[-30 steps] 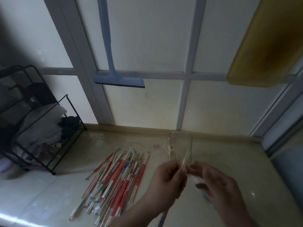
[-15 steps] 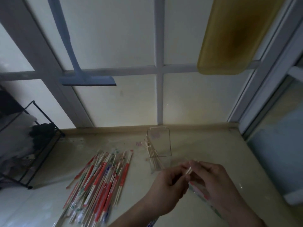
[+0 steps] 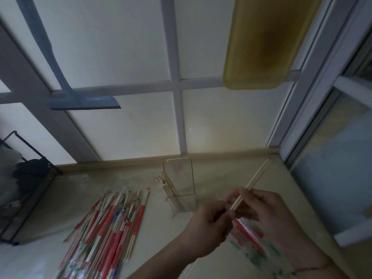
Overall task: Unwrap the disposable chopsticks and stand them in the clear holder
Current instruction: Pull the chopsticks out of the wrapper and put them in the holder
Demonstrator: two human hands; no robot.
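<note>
My right hand (image 3: 263, 210) pinches a bare pair of wooden chopsticks (image 3: 254, 181) that points up and to the right. My left hand (image 3: 211, 222) is curled just left of the pair's lower end and grips the wrapper, which is hidden under the hands. The clear holder (image 3: 185, 184) stands behind my hands with several unwrapped chopsticks (image 3: 171, 192) leaning in its left side. A pile of wrapped chopsticks (image 3: 108, 226) in red, green and blue sleeves lies on the counter to the left.
Empty wrappers (image 3: 251, 240) lie on the counter under my right wrist. A black wire rack (image 3: 26, 190) stands at the far left. A blue squeegee (image 3: 66, 97) and a yellow board (image 3: 265, 43) hang on the window wall behind the counter.
The pair of chopsticks has come out of its wrapper and now sticks far up to the right from my right hand. The view has shifted a little rightward.
</note>
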